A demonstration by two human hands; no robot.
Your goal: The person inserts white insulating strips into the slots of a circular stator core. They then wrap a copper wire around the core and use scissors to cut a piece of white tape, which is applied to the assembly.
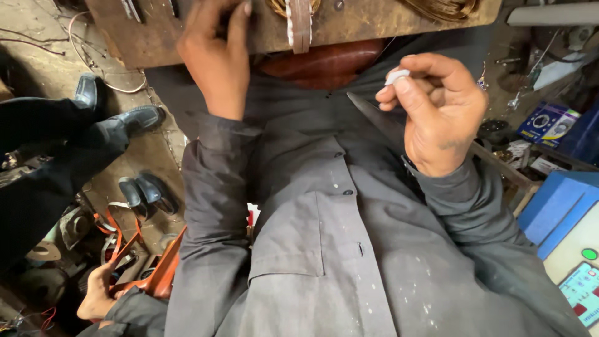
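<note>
White strip pinched in the right hand, near a wooden board.

The small white strip (397, 77) sits between thumb and forefinger of the right hand (437, 112), its grip closed on it, just below the wooden board (156, 31). The left hand (215, 56) presses on the board's lower edge, fingers bent; its grip cannot be told. Another person's hand (97, 293) lies well below the board, by orange metal parts (162, 274).

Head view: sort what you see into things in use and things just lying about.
In use: left hand on the wooden board; right hand pinching a small white piece; wire coil.
Lying about: blue box; black shoes; orange frame.
</note>
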